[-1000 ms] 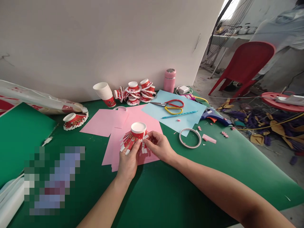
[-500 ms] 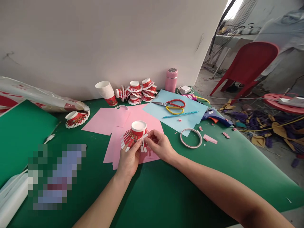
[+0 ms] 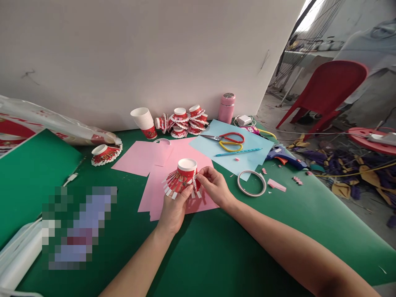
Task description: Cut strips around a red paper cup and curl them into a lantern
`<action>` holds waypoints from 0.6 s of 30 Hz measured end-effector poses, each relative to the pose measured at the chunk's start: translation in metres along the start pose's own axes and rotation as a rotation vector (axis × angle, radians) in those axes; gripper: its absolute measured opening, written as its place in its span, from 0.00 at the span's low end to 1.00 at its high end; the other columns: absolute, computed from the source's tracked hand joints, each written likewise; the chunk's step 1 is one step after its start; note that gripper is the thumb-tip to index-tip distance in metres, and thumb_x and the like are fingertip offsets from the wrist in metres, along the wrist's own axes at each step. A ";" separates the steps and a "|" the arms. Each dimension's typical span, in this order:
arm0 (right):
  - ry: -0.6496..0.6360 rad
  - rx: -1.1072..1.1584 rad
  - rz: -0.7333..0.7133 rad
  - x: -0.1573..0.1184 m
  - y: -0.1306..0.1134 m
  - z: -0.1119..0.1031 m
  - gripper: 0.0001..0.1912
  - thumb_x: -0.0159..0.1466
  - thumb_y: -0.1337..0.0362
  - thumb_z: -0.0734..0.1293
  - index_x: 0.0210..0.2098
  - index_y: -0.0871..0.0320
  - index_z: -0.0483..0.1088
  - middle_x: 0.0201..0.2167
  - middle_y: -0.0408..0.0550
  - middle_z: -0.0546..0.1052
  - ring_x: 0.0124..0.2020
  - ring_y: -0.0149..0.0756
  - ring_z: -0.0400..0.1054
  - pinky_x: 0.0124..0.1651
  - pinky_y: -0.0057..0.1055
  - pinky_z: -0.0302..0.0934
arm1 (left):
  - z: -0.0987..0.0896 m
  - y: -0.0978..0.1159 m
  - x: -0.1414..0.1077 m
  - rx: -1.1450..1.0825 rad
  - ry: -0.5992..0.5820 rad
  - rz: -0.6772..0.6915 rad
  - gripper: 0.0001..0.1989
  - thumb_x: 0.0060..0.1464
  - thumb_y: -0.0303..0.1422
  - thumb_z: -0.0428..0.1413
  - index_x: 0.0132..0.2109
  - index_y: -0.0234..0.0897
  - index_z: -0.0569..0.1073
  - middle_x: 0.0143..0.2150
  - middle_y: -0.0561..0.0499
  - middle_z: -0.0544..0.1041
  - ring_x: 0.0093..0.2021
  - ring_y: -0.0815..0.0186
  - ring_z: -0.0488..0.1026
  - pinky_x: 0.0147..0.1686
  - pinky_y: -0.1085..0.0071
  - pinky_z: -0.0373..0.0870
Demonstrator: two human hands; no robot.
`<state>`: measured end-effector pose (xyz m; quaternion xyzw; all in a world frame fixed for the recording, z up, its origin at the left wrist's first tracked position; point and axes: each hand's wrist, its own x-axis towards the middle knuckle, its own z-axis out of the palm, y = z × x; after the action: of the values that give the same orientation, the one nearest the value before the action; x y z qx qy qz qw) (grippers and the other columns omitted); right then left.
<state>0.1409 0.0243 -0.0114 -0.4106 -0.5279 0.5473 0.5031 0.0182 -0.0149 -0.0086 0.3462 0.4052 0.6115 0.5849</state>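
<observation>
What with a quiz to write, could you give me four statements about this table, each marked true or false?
1. The left hand holds a fringed paper cup. True.
2. The scissors lie on pink paper. False: they lie on the light blue paper.
3. The pink bottle stands upright. True.
4. The right hand grips the glue gun. False: it is at the cup's fringe; the glue gun lies on the table.

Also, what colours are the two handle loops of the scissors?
The scissors have one red loop and one yellow loop, best seen in the head view.
</observation>
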 end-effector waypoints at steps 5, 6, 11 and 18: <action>0.008 0.060 0.028 0.007 -0.005 -0.009 0.11 0.52 0.58 0.67 0.24 0.58 0.63 0.21 0.40 0.67 0.23 0.27 0.60 0.27 0.26 0.55 | 0.000 0.005 -0.007 0.125 -0.071 -0.033 0.22 0.43 0.35 0.62 0.47 0.37 0.73 0.45 0.43 0.76 0.50 0.51 0.71 0.49 0.56 0.67; -0.001 0.082 0.039 0.008 -0.005 -0.011 0.11 0.52 0.58 0.67 0.24 0.58 0.63 0.20 0.40 0.68 0.22 0.26 0.59 0.26 0.26 0.54 | 0.002 0.006 -0.009 0.167 -0.080 -0.016 0.22 0.42 0.35 0.62 0.47 0.38 0.73 0.45 0.43 0.76 0.50 0.51 0.71 0.49 0.56 0.67; -0.064 0.168 0.060 0.014 -0.005 -0.017 0.10 0.51 0.60 0.68 0.23 0.59 0.63 0.19 0.38 0.67 0.20 0.24 0.57 0.25 0.25 0.52 | 0.009 0.010 -0.016 0.315 -0.110 0.117 0.23 0.41 0.34 0.62 0.48 0.40 0.72 0.46 0.44 0.75 0.51 0.52 0.70 0.51 0.56 0.67; -0.155 0.169 0.053 0.016 -0.003 -0.021 0.09 0.51 0.62 0.68 0.24 0.59 0.64 0.21 0.39 0.69 0.22 0.26 0.63 0.28 0.25 0.58 | -0.006 0.003 -0.005 0.504 -0.178 0.152 0.22 0.41 0.31 0.63 0.47 0.40 0.72 0.47 0.43 0.75 0.50 0.52 0.71 0.50 0.55 0.67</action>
<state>0.1593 0.0433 -0.0093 -0.3371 -0.5064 0.6329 0.4789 0.0123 -0.0203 -0.0084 0.5627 0.4644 0.5005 0.4660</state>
